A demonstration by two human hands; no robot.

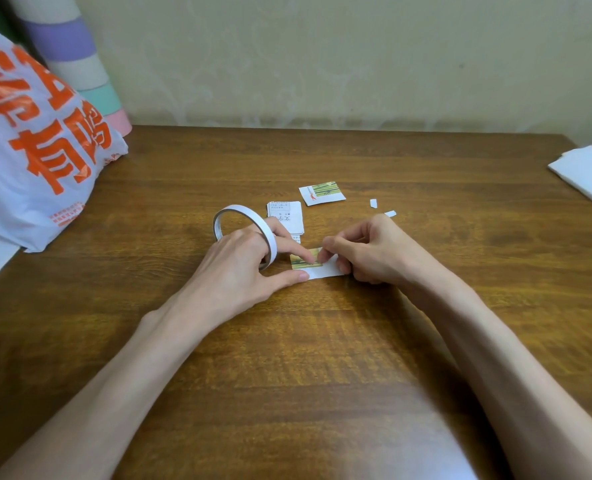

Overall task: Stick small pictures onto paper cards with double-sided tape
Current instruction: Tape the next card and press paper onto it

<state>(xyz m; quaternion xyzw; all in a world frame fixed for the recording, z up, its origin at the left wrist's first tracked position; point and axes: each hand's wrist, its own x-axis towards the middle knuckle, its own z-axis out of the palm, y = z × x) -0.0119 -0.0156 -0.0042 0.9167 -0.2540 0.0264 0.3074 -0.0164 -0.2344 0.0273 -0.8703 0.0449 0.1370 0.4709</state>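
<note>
A white paper card (324,270) with a small green-and-yellow picture (301,260) on it lies on the wooden table (322,358). My left hand (242,261) presses the card down with index fingertip and thumb, and a white roll of double-sided tape (244,216) hangs around its fingers. My right hand (374,252) pinches something small at the picture's right edge; what it pinches is hidden. A stack of small printed cards (287,214) lies just behind. A finished card with a green picture (322,192) sits farther back.
Two small white paper scraps (381,207) lie behind my right hand. A white plastic bag with orange lettering (35,140) fills the table's left side, with a striped roll (76,57) behind it. White folded paper (585,173) sits at the far right edge.
</note>
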